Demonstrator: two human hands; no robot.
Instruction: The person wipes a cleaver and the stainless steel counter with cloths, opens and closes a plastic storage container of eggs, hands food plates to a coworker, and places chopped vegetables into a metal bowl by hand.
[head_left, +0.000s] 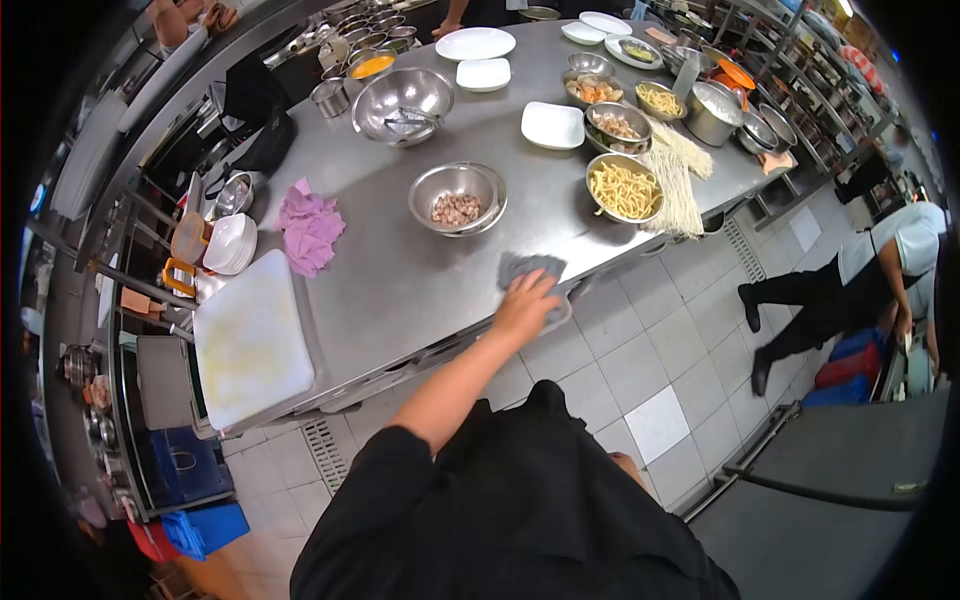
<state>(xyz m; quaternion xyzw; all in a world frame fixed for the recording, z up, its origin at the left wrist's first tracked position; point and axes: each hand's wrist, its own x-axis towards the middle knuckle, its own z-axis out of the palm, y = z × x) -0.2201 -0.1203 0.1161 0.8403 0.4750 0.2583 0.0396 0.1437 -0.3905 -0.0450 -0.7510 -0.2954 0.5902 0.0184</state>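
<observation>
My left hand presses on a grey cloth at the front edge of the steel table, and cloth bunches beyond the fingers. Just behind it are stacked steel bowls with chopped pinkish pieces inside. Of my right hand, only a small part shows beside the dark apron; its fingers and anything in them are hidden.
A white cutting board and pink cloth lie left. Right are a bowl of thick noodles, thin noodles and more bowls; white plates stand behind. Another person bends at the far right. A cabinet stands lower right.
</observation>
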